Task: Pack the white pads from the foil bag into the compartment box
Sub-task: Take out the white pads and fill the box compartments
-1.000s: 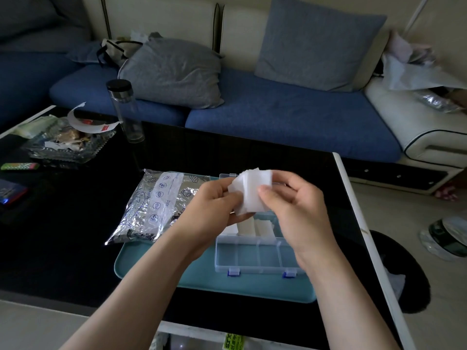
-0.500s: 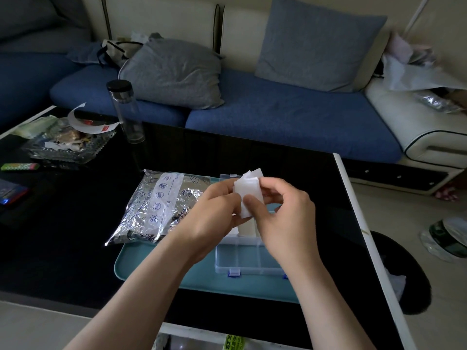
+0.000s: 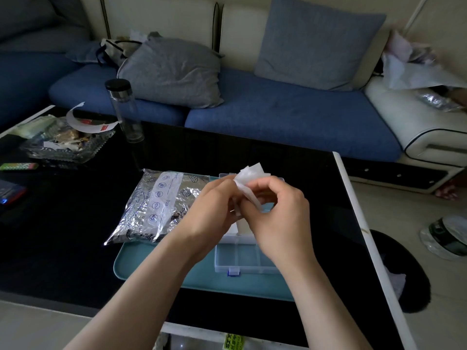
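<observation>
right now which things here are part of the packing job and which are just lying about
In the job: white pad, pinched by left hand and right hand; foil bag; compartment box; teal tray under the box.
Lying about: bottle; glass dish; grey cushion; blue cushion.

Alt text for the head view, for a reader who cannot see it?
The left hand and right hand together pinch a white pad above an open compartment box on a teal tray. A foil bag lies beside the box.

Dim room, perhaps daylit, edges bowed, soft
</observation>
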Motion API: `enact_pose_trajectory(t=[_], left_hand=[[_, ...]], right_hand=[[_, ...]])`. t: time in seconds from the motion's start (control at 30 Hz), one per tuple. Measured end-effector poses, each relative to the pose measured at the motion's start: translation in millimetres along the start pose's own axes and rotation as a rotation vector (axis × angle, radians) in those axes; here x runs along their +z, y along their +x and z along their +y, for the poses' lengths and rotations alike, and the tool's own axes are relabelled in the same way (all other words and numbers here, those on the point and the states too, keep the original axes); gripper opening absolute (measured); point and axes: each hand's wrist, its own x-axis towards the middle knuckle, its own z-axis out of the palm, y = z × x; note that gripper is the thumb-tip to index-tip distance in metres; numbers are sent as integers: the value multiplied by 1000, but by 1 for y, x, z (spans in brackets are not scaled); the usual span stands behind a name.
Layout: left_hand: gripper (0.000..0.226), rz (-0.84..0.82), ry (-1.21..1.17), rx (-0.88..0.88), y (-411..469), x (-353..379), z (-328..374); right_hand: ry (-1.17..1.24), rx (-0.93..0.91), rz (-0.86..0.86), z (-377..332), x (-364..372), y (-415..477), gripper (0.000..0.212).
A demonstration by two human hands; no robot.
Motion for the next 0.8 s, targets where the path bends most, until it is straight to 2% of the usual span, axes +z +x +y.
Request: enact_pose_trajectory(t=[0.13, 0.33, 0.47, 0.6, 0.7, 0.8], left_hand=[[43, 53, -40, -44, 3, -5, -2], [32, 163, 68, -77, 6, -18, -7], [32, 150, 26, -75, 7, -20, -7], [32, 129, 22, -85, 7, -20, -8], [35, 84, 15, -91, 4, -18, -6], [39, 67, -39, -120, 4, -15, -4]], right_hand=[[26, 26, -63, -1, -5, 1, 10], [105, 170, -220, 2, -17, 5, 10], [205, 321, -162, 8, -25, 7, 21], [278, 333, -116, 7, -30, 7, 28], [164, 288, -149, 7, -27, 7, 31], [17, 234, -89, 7, -21, 6, 35]])
